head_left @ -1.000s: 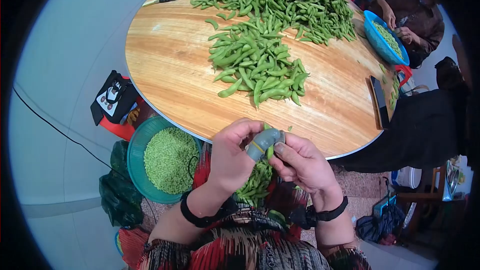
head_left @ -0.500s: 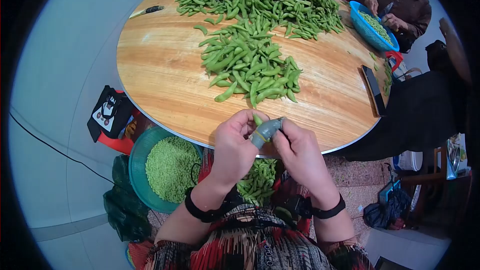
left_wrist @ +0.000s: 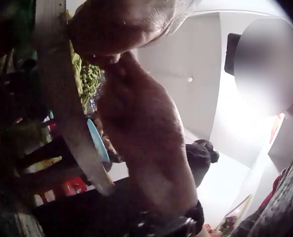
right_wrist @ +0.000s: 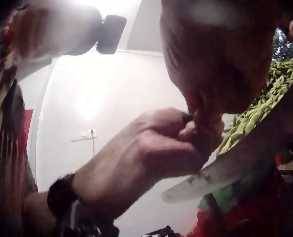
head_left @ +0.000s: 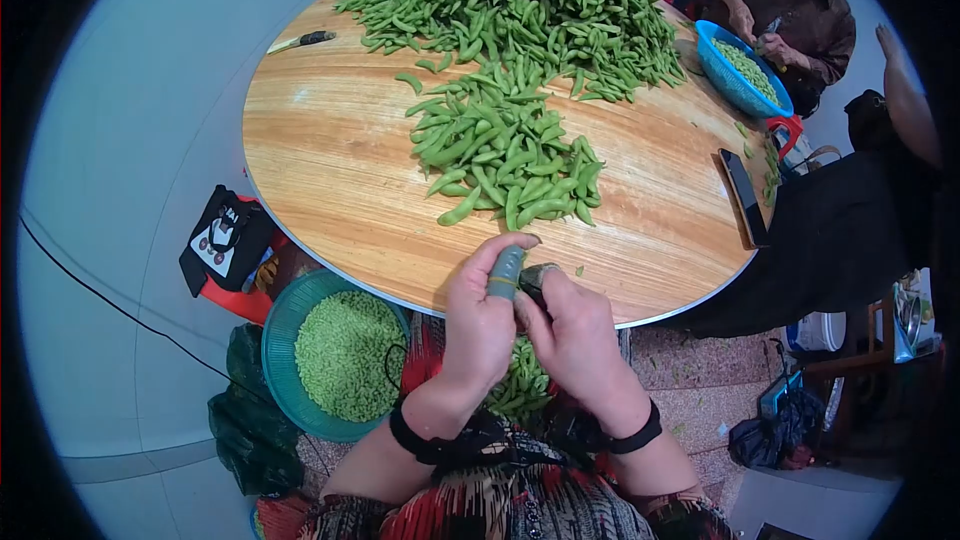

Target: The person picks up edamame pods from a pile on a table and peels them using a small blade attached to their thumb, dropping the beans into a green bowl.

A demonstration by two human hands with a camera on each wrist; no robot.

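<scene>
In the head view, my left hand and right hand meet at the near table edge, fingers curled and fingertips close together. A grey covering with a yellow band wraps a left finger. Something dark shows at the right fingertips. The right wrist view has a small dark green piece of pod pinched between the hands; the fingers hide most of it. Beyond the hands, loose green pods lie on the round wooden table.
A large pod heap covers the table's far side. A phone and a blue basket of beans are at the right, beside another person. A teal basket of shelled beans stands lower left. More pods lie below the hands.
The hands have turned and drawn closer together; the grey-covered finger now points more upward. The pod tip that stuck out from the left fingers is no longer plainly visible.
</scene>
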